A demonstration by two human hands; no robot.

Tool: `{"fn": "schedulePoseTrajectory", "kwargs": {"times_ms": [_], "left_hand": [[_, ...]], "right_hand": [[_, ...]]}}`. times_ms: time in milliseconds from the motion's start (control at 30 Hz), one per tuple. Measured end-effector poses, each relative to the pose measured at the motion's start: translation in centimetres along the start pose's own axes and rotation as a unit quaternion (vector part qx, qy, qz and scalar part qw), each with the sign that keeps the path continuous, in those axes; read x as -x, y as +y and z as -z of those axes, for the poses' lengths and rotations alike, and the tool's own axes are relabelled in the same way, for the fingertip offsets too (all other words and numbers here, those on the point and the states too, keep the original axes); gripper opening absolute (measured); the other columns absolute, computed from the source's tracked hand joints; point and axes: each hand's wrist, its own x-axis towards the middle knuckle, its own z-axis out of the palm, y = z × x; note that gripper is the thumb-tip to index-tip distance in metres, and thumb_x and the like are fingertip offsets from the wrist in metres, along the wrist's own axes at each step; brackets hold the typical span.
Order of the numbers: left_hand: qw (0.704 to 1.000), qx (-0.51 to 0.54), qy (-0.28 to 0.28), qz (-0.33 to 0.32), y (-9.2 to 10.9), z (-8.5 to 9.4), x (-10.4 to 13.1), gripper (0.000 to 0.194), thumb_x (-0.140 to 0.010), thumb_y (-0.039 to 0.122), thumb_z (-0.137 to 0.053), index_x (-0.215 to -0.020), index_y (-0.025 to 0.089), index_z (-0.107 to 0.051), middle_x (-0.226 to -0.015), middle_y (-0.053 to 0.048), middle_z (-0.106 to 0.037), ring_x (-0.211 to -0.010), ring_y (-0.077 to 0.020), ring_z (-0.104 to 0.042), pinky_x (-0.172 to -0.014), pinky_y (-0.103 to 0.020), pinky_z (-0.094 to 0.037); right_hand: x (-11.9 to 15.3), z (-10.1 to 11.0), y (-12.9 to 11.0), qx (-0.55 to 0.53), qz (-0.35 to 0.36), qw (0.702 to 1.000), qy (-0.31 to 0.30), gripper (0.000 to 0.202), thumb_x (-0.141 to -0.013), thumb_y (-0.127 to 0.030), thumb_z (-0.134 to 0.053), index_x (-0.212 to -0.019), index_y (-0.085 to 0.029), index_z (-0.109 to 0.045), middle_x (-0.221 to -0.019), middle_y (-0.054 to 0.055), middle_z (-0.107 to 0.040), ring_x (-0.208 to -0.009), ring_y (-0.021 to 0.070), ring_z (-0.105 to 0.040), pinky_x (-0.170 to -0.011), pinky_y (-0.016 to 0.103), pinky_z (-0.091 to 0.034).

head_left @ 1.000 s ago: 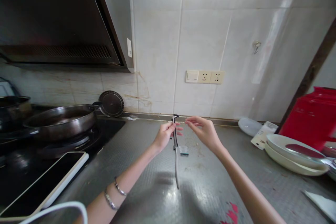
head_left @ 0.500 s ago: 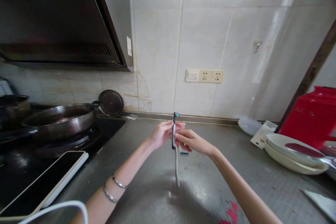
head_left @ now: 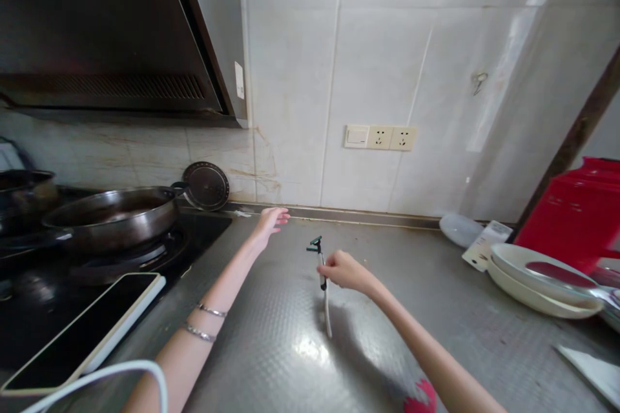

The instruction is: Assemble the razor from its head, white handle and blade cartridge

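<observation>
My right hand is closed around the handle of a razor, pinched between thumb and fingers. The razor stands roughly upright, its green-and-black head at the top. Just left of the head a small green-and-dark piece, apparently a loose blade head, shows against the counter. A thin pale grey strip extends down from below the razor; whether it touches the handle I cannot tell. My left hand is held off to the left near the wall, fingers stretched and apart, with nothing in it.
Left, a steel pan sits on the black stove, and a phone lies in front with a white cable nearby. Right are stacked dishes, a white card and a red container. A red patch marks the near counter.
My left hand has let go of the razor and moved away left. My right hand has lowered the razor slightly. The small green-and-dark piece now shows left of the razor's head.
</observation>
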Motion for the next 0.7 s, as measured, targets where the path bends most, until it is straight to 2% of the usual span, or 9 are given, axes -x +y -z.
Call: {"fn": "schedulePoseTrajectory", "kwargs": {"times_ms": [100,200,400,567,700], "left_hand": [[1.0,-0.005,0.016,-0.006,-0.2,1.0,-0.4,0.036,-0.067,0.04,-0.047,-0.09,0.016,-0.061,-0.102,-0.012,-0.066,-0.091,-0.0217,-0.061,-0.073,-0.034,-0.04],[1.0,-0.007,0.015,-0.005,-0.4,1.2,-0.5,0.037,-0.066,0.041,-0.047,-0.09,0.016,-0.061,-0.101,-0.012,-0.066,-0.09,-0.0217,-0.061,-0.073,-0.034,-0.041],[0.999,-0.019,0.028,-0.002,-0.8,1.0,-0.7,0.035,-0.067,0.041,-0.048,-0.092,0.017,-0.057,-0.099,-0.011,-0.067,-0.089,-0.0212,-0.062,-0.071,-0.034,-0.042],[0.999,-0.037,0.026,0.005,-1.1,1.0,-0.8,0.034,-0.067,0.042,-0.05,-0.089,0.017,-0.056,-0.097,-0.011,-0.067,-0.087,-0.0211,-0.063,-0.071,-0.034,-0.042],[0.999,-0.026,0.042,-0.004,-1.4,0.9,-1.0,0.032,-0.07,0.038,-0.046,-0.093,0.017,-0.055,-0.098,-0.011,-0.067,-0.087,-0.0201,-0.063,-0.071,-0.032,-0.042]], "right_hand": [[-0.3,-2.4,0.5,0.052,-0.005,0.999,0.011,0.025,-0.067,-0.023,-0.05,-0.044,-0.015,-0.044,-0.041,-0.003,-0.039,-0.042,0.0058,-0.037,-0.041,0.019,-0.02],[-0.4,-3.8,0.8,0.092,-0.015,0.996,0.003,0.023,-0.066,-0.022,-0.051,-0.045,-0.014,-0.047,-0.045,0.0,-0.044,-0.045,0.0076,-0.042,-0.042,0.02,-0.02],[-0.3,-4.3,1.0,0.124,-0.026,0.992,0.0,0.019,-0.071,-0.024,-0.049,-0.057,-0.013,-0.057,-0.064,0.01,-0.063,-0.058,0.0149,-0.056,-0.043,0.021,-0.024],[-0.4,-4.6,0.8,0.147,-0.036,0.988,-0.007,0.022,-0.075,-0.029,-0.05,-0.071,-0.012,-0.062,-0.073,0.013,-0.066,-0.067,0.0186,-0.062,-0.048,0.022,-0.031],[-0.4,-4.8,0.6,0.145,-0.031,0.989,-0.011,0.025,-0.075,-0.034,-0.052,-0.072,-0.012,-0.063,-0.073,0.013,-0.067,-0.068,0.0191,-0.062,-0.05,0.022,-0.033]]}}
